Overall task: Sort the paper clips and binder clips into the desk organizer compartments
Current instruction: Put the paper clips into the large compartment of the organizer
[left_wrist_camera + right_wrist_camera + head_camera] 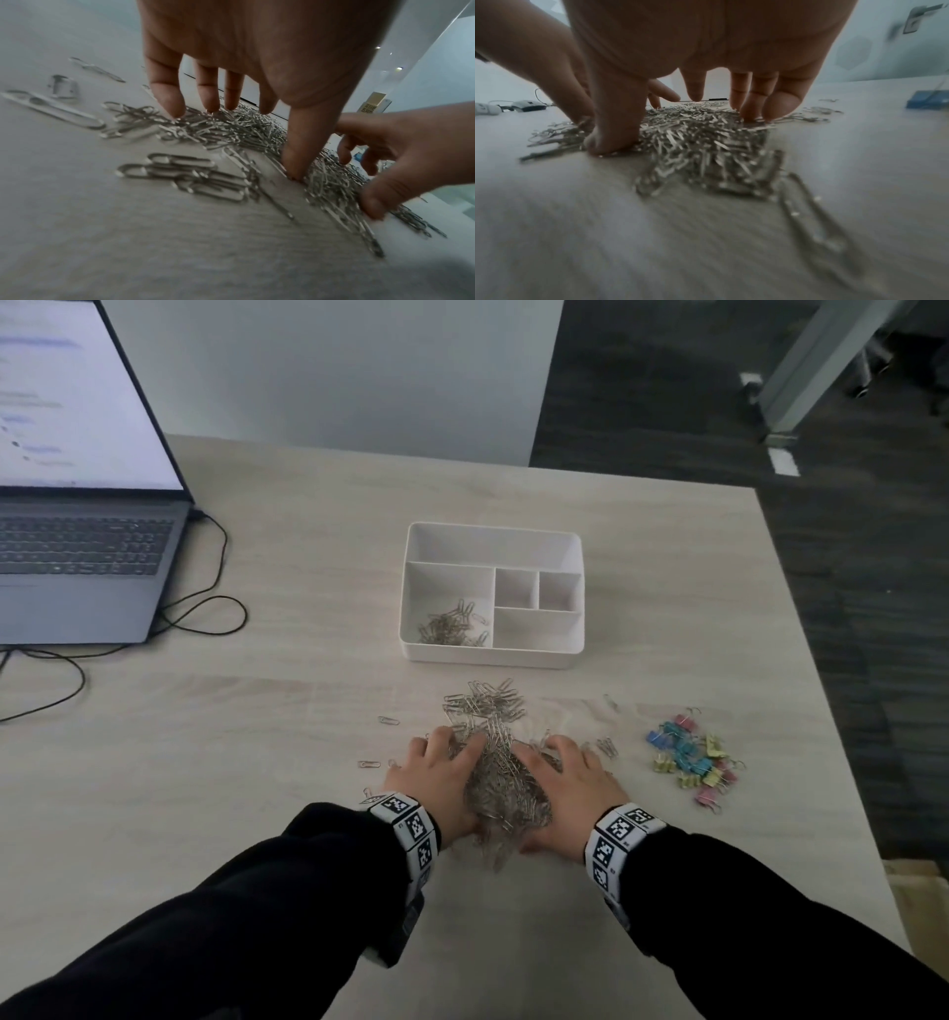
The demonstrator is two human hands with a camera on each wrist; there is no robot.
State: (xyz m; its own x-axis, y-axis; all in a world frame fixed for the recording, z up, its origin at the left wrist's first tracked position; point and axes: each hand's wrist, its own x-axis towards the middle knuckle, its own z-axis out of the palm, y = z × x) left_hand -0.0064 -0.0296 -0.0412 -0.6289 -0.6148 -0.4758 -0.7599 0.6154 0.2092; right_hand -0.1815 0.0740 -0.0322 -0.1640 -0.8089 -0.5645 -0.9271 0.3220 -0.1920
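Observation:
A big heap of silver paper clips (495,752) lies on the table in front of the white desk organizer (534,654). My left hand (441,773) and right hand (570,778) flank the heap, palms facing each other. In the left wrist view its straight fingers (167,97) stand tip-down on the clips (231,130) and the thumb (300,142) digs into the heap. The right thumb (616,132) and fingers (777,101) press the heap (700,146) from the other side. Several clips (452,626) lie in the organizer's left compartment. Pastel binder clips (690,757) sit in a cluster to the right.
An open laptop (77,505) stands at the far left with a black cable (205,618) looping across the table. A few stray paper clips (388,720) lie left of the heap. The table's right edge (821,660) drops to dark floor.

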